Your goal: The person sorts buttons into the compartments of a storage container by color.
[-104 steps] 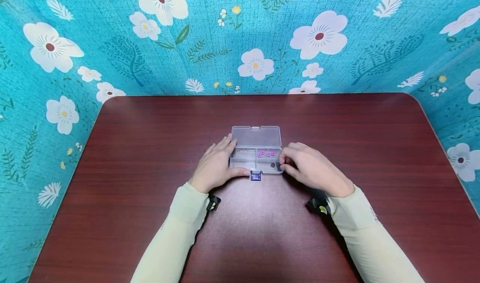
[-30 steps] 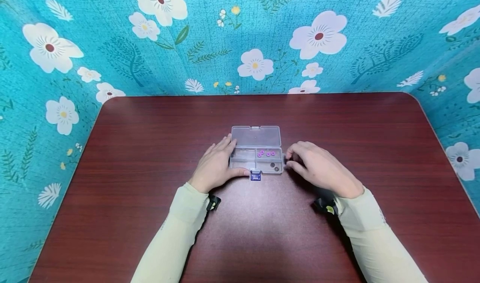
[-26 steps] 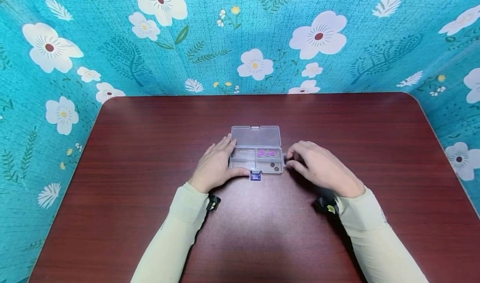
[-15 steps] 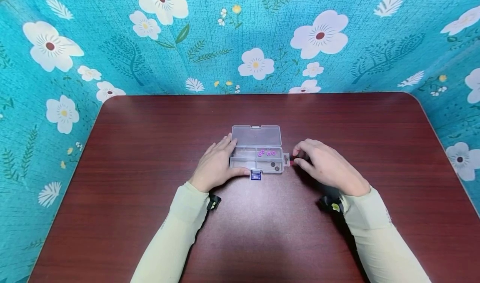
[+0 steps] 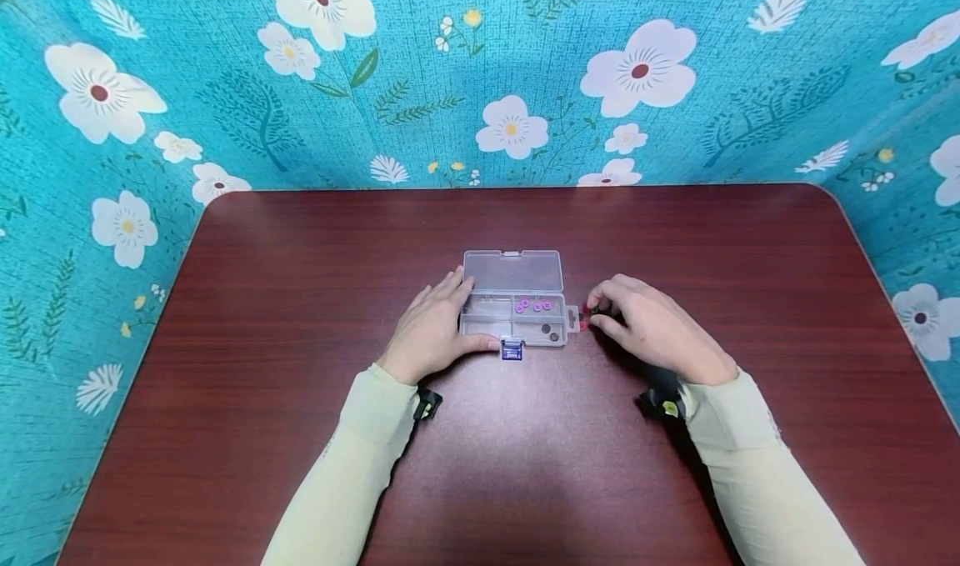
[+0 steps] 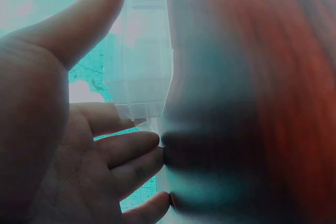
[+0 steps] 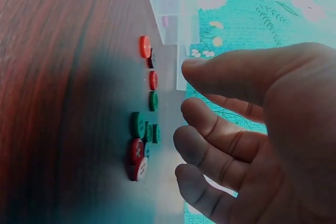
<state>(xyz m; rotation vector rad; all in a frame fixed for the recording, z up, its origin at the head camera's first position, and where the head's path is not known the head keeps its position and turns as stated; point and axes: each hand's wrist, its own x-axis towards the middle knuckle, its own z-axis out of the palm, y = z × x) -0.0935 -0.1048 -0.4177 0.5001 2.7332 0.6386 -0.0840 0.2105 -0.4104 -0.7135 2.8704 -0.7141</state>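
Right hand [image 5: 651, 326] hung with loosely bent fingers, its thumb apart from the other fingertips, and nothing showed in its grasp. Small round plastic buttons, red [image 7: 153, 80] and green [image 7: 138, 125], with a few darker ones among them, lay in an uneven row on the counter just beside those fingertips; whether any fingertip touched one could not be told. Left of the row stood a clear plastic rectangular box [image 5: 512, 318], its flat clear lid [image 5: 512, 272] laid back toward the far side. A clear hanging tab [image 5: 573, 319] with a cut-out stuck out from its right end, close to the nearest buttons. Dividers split the box into four compartments. Four small purple ring-like pieces [image 5: 537, 307] sat in the far right compartment, and two dark round buttons [image 5: 545, 329] in the near right one. On the near edge, a deep blue plastic latch [image 5: 512, 351] hung down. Left hand [image 5: 429, 330] rested flat and relaxed against the left end, its thumb stretched along the near edge up to the latch. Beneath everything spread the dark red-brown wood-grained counter [image 5: 517, 466]. Pale yellow-green sleeves [image 5: 352, 441] covered both forearms, and turquoise fabric [image 5: 435, 57] printed with white flowers hung behind.
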